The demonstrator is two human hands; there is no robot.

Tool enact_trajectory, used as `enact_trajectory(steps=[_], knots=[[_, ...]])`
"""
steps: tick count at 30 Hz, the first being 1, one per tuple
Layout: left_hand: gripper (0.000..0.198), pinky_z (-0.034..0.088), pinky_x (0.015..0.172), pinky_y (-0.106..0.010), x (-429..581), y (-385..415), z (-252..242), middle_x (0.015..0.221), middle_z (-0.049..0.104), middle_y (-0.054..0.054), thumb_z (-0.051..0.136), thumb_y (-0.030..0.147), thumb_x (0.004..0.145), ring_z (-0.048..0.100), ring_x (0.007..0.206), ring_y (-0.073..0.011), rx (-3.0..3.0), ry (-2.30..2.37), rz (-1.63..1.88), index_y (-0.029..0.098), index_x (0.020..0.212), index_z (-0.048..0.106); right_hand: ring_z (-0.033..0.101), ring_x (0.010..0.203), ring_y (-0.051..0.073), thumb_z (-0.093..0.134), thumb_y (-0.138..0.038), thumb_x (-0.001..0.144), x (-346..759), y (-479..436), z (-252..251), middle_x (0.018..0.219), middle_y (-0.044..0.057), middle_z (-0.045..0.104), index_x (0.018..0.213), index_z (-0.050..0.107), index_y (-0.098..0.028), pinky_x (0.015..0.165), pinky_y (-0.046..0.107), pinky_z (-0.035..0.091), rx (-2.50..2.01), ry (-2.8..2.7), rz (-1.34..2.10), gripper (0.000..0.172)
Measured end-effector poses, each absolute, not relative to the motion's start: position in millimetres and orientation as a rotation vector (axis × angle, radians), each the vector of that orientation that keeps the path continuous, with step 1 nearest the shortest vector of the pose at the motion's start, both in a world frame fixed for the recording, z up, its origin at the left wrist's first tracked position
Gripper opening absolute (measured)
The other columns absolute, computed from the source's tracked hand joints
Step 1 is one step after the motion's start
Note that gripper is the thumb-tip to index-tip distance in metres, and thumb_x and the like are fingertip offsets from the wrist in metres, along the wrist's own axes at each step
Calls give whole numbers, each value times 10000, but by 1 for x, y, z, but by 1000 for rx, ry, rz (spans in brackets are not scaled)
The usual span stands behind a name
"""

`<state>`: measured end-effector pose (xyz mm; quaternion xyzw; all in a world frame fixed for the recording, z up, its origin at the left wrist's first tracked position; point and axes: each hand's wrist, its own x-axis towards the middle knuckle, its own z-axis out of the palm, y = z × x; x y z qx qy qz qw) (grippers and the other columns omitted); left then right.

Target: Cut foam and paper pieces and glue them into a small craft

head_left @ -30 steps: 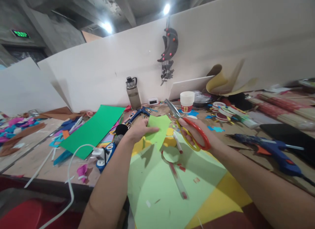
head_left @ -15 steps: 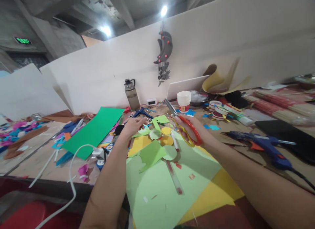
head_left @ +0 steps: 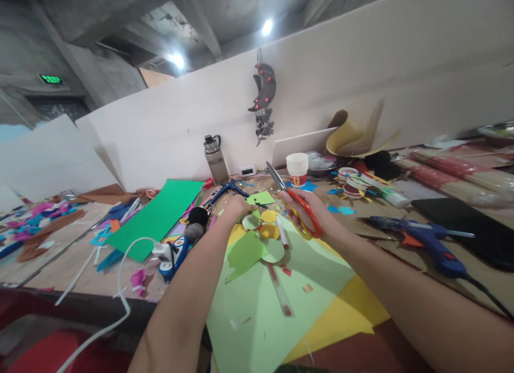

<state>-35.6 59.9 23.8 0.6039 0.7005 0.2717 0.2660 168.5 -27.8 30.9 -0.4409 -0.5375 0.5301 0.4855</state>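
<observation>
My right hand (head_left: 307, 212) is wrapped around the red and yellow handles of a pair of scissors (head_left: 275, 175), whose blades point up and away. My left hand (head_left: 237, 206) is curled among the paper scraps; its fingertips are hidden, and what they pinch cannot be made out. Just beyond it lies a light green paper piece (head_left: 261, 198). Between my hands are yellow paper circles (head_left: 269, 231), a pale green circle (head_left: 273, 251), a cut green sheet (head_left: 246, 255) and a white marker (head_left: 282, 233). Large pale green paper (head_left: 257, 319) spreads below, with a clear red-ended stick (head_left: 278, 290) on it.
A blue glue gun (head_left: 429, 239) and a black slab (head_left: 469, 228) lie at right. White paper cups (head_left: 297, 164) and a water bottle (head_left: 216, 161) stand at the back. On the left are green card (head_left: 160, 215), yarn balls (head_left: 196, 223) and a white cable (head_left: 124, 298).
My left hand has moved right and its spread fingers have curled in among the scraps. The light green strip beside it no longer shows. The scissors stay in my right hand; the view shifted slightly.
</observation>
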Motion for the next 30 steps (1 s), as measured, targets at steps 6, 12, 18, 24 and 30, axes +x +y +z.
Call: enact_trajectory(steps=[6, 12, 18, 24, 30], knots=[[390, 289, 496, -239, -41, 53, 24, 380, 426, 17, 829, 333, 581, 492, 499, -136, 1499, 1666, 959, 189, 429, 501, 413, 359, 73, 636, -636, 760, 169, -27, 30, 534, -68, 470, 767, 480, -226, 290, 190, 342, -1012, -1341, 1239, 438], [391, 342, 479, -187, -55, 40, 45, 527, 527, 35, 811, 433, 621, 466, 471, -62, 1350, 1373, 1225, 171, 656, 522, 384, 394, 71, 654, -601, 771, 170, -31, 35, 570, -73, 452, 852, 523, -241, 353, 211, 314, -936, -1368, 1087, 392], [398, 349, 443, -157, -57, 21, 38, 521, 545, 43, 862, 313, 567, 516, 465, -60, 1091, 1035, 1370, 156, 725, 533, 436, 530, 103, 705, -490, 753, 162, -34, 31, 707, -57, 468, 1115, 507, -275, 479, 243, 396, -844, -1349, 1101, 466], [393, 378, 447, -169, -48, 11, 28, 535, 554, 42, 860, 303, 570, 533, 470, -67, 1058, 989, 1283, 153, 704, 522, 449, 512, 89, 750, -511, 681, 163, -25, 21, 691, -67, 473, 903, 480, -253, 479, 244, 398, -873, -1255, 1099, 435], [411, 371, 428, -169, -25, -6, 34, 537, 535, 61, 868, 278, 554, 518, 449, -59, 975, 862, 1270, 160, 716, 509, 553, 598, 134, 790, -501, 632, 159, -30, 27, 753, -30, 572, 994, 523, -261, 562, 275, 489, -1005, -1294, 1060, 510]])
